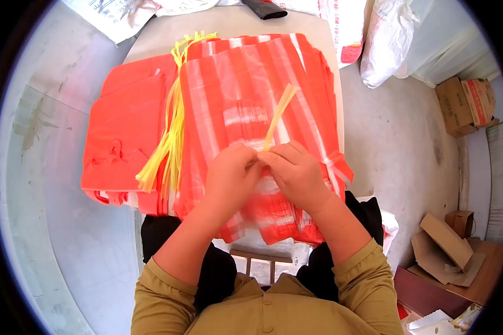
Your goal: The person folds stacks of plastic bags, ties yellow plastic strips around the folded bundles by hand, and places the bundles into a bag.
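Observation:
My left hand (232, 174) and my right hand (297, 172) meet fingertip to fingertip over a stack of red plastic bags (207, 106) with pale stripes. Both are closed in a pinch on a yellow plastic strip (279, 114), whose free end slants up and to the right from the fingers. Its lower part is hidden by my hands. Beneath them, the middle of the bags is gathered into tight crinkled folds. A bunch of loose yellow strips (175, 120) hangs along the left side of this stack.
Left of the strips lies another stack of folded red bags (123, 123) on the pale table (167, 25). White sacks (388, 42) stand behind and to the right. Cardboard boxes (465, 106) sit by the right wall, with an opened carton (447, 251) lower down.

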The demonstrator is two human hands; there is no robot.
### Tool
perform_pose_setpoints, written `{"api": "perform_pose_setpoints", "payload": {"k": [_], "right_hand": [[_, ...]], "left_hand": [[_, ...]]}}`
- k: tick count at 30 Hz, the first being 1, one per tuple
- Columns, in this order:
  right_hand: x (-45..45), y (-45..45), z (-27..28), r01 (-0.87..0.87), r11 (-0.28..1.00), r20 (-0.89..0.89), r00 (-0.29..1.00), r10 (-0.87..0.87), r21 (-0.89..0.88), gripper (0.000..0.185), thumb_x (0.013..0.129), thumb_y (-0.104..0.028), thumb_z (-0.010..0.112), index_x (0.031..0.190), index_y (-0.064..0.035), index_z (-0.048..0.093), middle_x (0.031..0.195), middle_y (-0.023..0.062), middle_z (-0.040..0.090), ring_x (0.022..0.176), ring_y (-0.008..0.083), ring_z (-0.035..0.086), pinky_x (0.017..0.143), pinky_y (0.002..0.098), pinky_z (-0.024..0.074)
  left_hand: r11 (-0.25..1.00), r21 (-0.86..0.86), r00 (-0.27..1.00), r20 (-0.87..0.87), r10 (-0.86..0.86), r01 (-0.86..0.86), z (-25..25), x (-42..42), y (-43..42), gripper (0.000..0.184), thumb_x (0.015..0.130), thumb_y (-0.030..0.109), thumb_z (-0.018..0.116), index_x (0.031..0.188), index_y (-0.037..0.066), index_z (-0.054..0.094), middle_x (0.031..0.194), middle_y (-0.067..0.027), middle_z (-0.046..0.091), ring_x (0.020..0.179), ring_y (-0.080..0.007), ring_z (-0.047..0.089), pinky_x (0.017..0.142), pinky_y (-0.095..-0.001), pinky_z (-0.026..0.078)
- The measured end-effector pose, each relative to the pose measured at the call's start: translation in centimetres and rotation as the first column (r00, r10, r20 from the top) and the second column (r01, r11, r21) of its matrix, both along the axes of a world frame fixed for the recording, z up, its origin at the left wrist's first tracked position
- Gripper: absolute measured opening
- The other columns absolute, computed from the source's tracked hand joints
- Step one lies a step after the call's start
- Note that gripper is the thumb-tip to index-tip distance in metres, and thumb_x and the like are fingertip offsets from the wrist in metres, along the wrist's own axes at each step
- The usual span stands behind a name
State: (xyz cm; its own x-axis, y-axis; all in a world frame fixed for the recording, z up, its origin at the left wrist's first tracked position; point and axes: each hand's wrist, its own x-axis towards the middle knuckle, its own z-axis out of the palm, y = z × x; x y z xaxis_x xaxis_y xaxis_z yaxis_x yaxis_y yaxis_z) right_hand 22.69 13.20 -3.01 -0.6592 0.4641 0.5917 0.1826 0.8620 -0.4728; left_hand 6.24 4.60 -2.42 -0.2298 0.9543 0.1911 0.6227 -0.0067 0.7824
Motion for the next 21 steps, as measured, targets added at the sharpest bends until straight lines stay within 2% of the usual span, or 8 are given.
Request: {"api": "perform_pose_setpoints", "payload": {"k": [1,4,8,11,14,17,20,21], "right_hand": [[0.0,-0.1,0.5,0.018,1.000,0.002,1.000,-0.017,-0.016,0.028,0.082,0.005,0.072,0.109,-0.0028,0.073,0.097,0.0115,0.068,0.087,0.0301,0.066,0.074,0.0385,0.0556],[0.1,0.1,0.5,0.036,0.995,0.010,0.999,-0.035,-0.088,0.026,0.082,0.005,0.072,0.107,-0.0024,0.074,0.098,0.0125,0.069,0.089,0.0314,0.066,0.076,0.0390,0.0558],[0.1,0.0,0.3,0.044,0.950,-0.025,0.998,-0.055,-0.310,0.019,0.085,0.005,0.071,0.103,0.0000,0.074,0.099,0.0131,0.069,0.088,0.0309,0.066,0.076,0.0375,0.0551],[0.4,-0.1,0.6,0.037,0.878,0.029,0.999,-0.026,-0.477,0.017,0.089,0.006,0.068,0.104,-0.0001,0.073,0.096,0.0081,0.069,0.085,0.0201,0.065,0.073,0.0319,0.0522],[0.3,-0.7,1.9,0.034,0.455,0.000,0.997,-0.073,-0.890,0.017,0.092,0.005,0.067,0.106,-0.0018,0.073,0.094,0.0021,0.066,0.083,0.0082,0.061,0.070,0.0264,0.0483],[1.0,0.8,1.5,-0.185,0.096,-0.178,0.981,0.079,-0.978,0.017,0.093,0.004,0.067,0.107,-0.0030,0.073,0.093,-0.0018,0.064,0.085,0.0024,0.056,0.069,0.0231,0.0453],[1.4,0.8,2.2,-0.025,0.396,0.043,0.986,0.161,-0.918,0.015,0.093,0.003,0.067,0.106,-0.0019,0.073,0.093,-0.0011,0.063,0.085,0.0058,0.058,0.073,0.0243,0.0470],[1.4,0.7,2.1,-0.039,0.477,0.039,0.988,0.152,-0.878,0.014,0.093,0.003,0.068,0.106,-0.0017,0.073,0.096,-0.0001,0.063,0.086,0.0073,0.058,0.074,0.0250,0.0477]], "left_hand": [[0.999,0.044,0.991,-0.130,-0.026,0.032,0.3,0.0,0.0,0.010,0.087,0.011,0.077,0.093,0.004,0.073,0.088,-0.0127,0.068,0.084,-0.0337,0.067,0.074,-0.0435,0.054],[0.998,0.069,0.983,-0.186,0.001,0.012,0.9,0.7,-0.5,0.011,0.086,0.012,0.078,0.093,0.006,0.072,0.088,-0.0114,0.067,0.084,-0.0343,0.067,0.073,-0.0447,0.055],[0.998,0.063,0.990,-0.138,0.017,-0.008,0.7,1.0,-0.6,0.010,0.087,0.010,0.076,0.094,0.007,0.071,0.088,-0.0111,0.066,0.084,-0.0337,0.067,0.071,-0.0440,0.054],[0.998,0.054,0.996,-0.078,0.034,-0.030,0.7,0.9,-0.6,0.008,0.088,0.009,0.075,0.094,0.007,0.071,0.089,-0.0118,0.066,0.084,-0.0341,0.067,0.071,-0.0442,0.054],[0.999,0.017,0.999,-0.029,0.037,-0.037,0.4,0.7,-0.4,0.007,0.089,0.008,0.074,0.095,0.006,0.071,0.090,-0.0130,0.067,0.085,-0.0348,0.068,0.073,-0.0442,0.054],[1.000,-0.015,1.000,0.012,0.018,-0.017,0.5,0.4,-0.4,0.007,0.090,0.008,0.072,0.096,0.004,0.071,0.091,-0.0141,0.067,0.086,-0.0351,0.068,0.075,-0.0437,0.054],[1.000,-0.023,0.999,0.043,0.003,-0.002,0.1,0.2,-0.3,0.007,0.091,0.007,0.071,0.097,0.003,0.071,0.092,-0.0143,0.068,0.088,-0.0349,0.068,0.076,-0.0431,0.054],[1.000,-0.022,0.999,0.053,0.001,0.000,-0.1,0.2,-0.3,0.007,0.091,0.008,0.071,0.097,0.003,0.071,0.093,-0.0142,0.068,0.089,-0.0347,0.068,0.076,-0.0431,0.054]]}}
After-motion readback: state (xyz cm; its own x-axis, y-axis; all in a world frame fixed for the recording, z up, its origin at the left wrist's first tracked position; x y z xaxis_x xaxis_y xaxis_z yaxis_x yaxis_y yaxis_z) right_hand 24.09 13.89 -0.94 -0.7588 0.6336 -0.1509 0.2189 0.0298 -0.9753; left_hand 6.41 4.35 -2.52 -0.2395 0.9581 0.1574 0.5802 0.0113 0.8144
